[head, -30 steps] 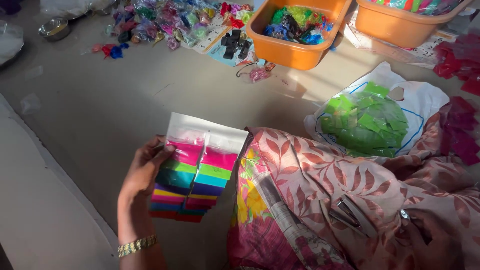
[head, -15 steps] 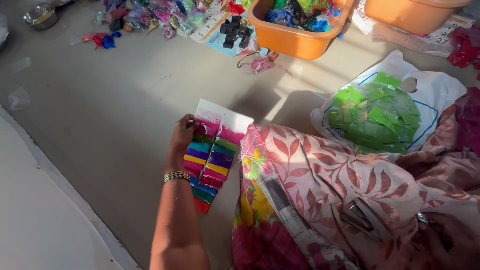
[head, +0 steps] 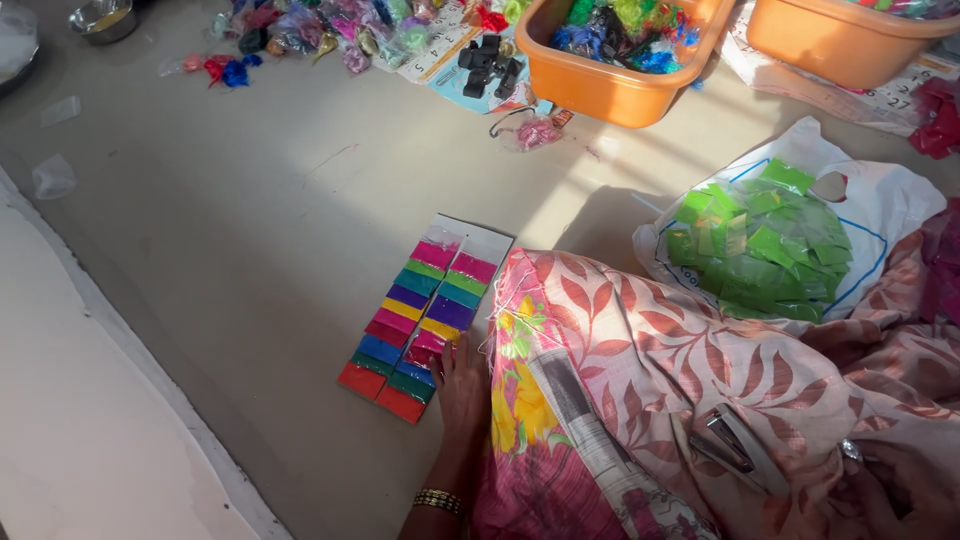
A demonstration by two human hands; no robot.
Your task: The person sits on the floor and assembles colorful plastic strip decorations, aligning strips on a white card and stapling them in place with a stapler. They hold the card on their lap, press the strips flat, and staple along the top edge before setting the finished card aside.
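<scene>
Your left hand (head: 462, 385) lies flat, fingers loose and gripping nothing, touching the white card of rainbow-coloured packets (head: 420, 315) on the grey floor (head: 250, 220) beside your knee. Your right hand (head: 905, 490), lower right, is unclear.

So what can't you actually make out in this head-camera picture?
- Left hand: the palm side is hidden against the floor beside the card of coloured packets.
- Right hand: cut off by the bottom-right corner and in shadow; its grip is unclear.
- Orange tub: its contents are a blurred tangle.
- Second orange tub: cut off by the top edge.
</scene>
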